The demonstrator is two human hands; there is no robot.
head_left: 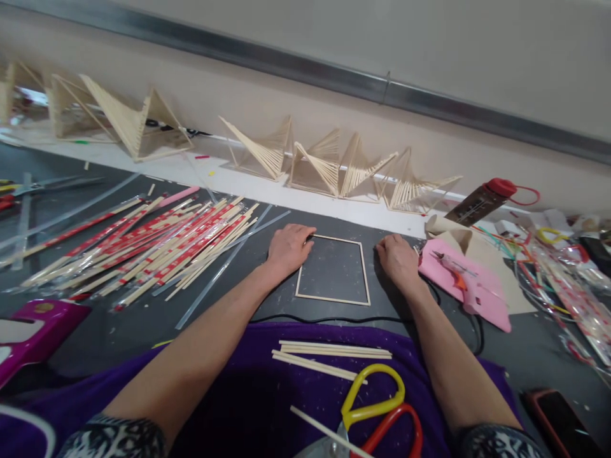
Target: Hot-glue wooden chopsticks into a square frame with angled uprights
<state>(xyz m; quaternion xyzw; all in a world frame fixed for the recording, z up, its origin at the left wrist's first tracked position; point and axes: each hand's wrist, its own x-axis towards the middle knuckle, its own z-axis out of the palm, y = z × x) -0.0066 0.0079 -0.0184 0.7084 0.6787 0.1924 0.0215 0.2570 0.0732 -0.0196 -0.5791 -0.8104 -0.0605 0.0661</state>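
A square frame of thin wooden sticks (333, 300) lies flat on the dark grey table. My left hand (290, 249) is at its far left corner, thumb and fingers closed about the stick there. To the right of the square, apart from it, my right hand (399, 259) rests on the table with its fingers loosely bent; nothing shows in them. A glue gun (458, 277) lies on a pink sheet (496, 304) just right of that hand. On the purple cloth over my lap are several loose sticks (334, 349) and scissors (351, 416) with yellow and red handles.
Wooden stick packs in red-and-clear wrappers (181, 245) spread over the left, beside clear glue sticks (210, 286). Twisted stick models (260, 149) line the wall. A bottle with a red lid (482, 200), a phone (558, 420) and a black cable (329, 319) are around me.
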